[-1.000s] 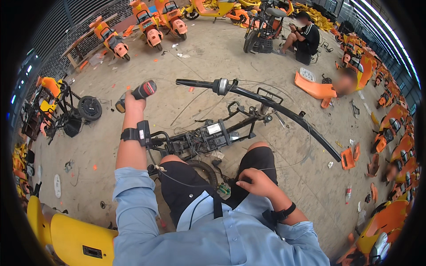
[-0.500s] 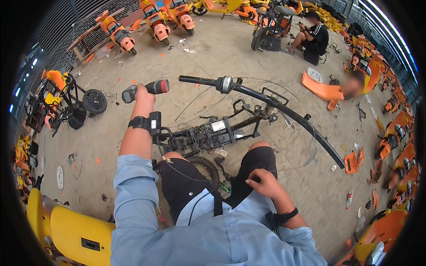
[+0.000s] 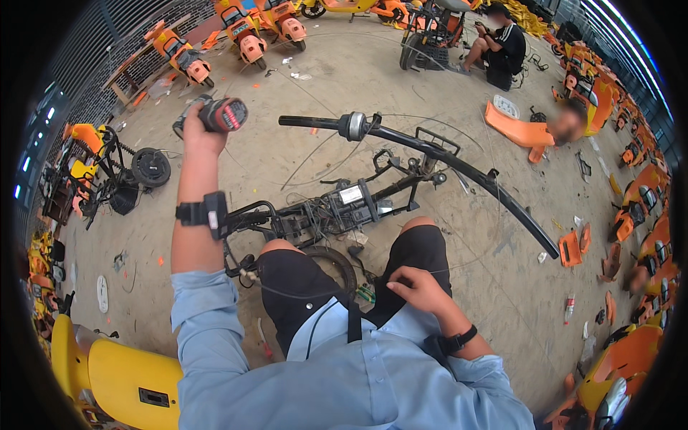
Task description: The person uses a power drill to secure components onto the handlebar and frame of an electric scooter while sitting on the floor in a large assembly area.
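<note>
The left grip (image 3: 202, 136) partly covers a red-and-black cylindrical power tool (image 3: 226, 115). Whether the right grip (image 3: 421, 288), above dark cloth shorts (image 3: 424, 251), holds anything is unclear. The shorts partly hide a black rubber wheel (image 3: 348, 269). A white rectangular label's (image 3: 350, 195) print is unreadably small. A light-blue cloth sleeve (image 3: 206, 308) hides part of a yellow plastic panel (image 3: 129, 369). A seated person's head (image 3: 497, 11) is blurred.

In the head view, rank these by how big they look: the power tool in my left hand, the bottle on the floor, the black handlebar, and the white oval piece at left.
1. Black handlebar
2. Power tool
3. White oval piece and bottle: too alike to rank.
</note>
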`<move>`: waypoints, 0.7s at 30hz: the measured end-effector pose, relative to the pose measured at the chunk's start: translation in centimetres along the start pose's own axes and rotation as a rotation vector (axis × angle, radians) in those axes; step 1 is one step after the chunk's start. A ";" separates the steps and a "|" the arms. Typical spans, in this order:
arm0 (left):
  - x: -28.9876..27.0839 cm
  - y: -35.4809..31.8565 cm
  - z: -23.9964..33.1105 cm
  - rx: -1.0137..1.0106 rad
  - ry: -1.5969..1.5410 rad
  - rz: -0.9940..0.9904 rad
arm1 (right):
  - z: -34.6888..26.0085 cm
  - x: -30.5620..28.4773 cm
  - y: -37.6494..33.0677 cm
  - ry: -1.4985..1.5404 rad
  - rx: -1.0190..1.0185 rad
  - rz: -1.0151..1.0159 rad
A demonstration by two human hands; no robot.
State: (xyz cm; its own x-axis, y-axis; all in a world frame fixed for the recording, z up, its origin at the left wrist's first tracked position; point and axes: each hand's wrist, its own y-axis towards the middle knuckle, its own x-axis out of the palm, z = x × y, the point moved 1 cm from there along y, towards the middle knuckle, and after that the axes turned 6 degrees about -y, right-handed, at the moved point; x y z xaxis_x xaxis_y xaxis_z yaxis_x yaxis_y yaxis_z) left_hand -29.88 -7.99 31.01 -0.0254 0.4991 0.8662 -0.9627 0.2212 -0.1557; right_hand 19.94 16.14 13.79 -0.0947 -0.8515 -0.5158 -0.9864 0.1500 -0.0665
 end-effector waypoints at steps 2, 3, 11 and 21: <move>0.6 -4.3 1.6 -0.066 -0.028 -0.096 | 0.4 2.3 1.0 0.204 -0.029 -0.111; 0.8 -6.5 1.6 -0.043 -0.012 -0.102 | 0.4 3.6 1.7 0.210 -0.018 -0.188; -2.1 -18.6 2.7 -0.067 0.021 -0.140 | -3.2 17.5 10.5 0.358 0.046 -0.718; -9.4 -27.9 3.5 -0.214 0.023 -0.083 | -13.8 27.7 14.3 0.437 -0.242 -0.509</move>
State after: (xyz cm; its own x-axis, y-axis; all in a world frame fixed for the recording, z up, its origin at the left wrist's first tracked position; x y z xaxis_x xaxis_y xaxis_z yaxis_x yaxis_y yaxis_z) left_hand -3.73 -21.73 28.89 0.0599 0.4898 0.8698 -0.8822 0.4337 -0.1834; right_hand 1.39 -12.27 10.30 0.3901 -0.9175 -0.0777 -0.9199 -0.3920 0.0095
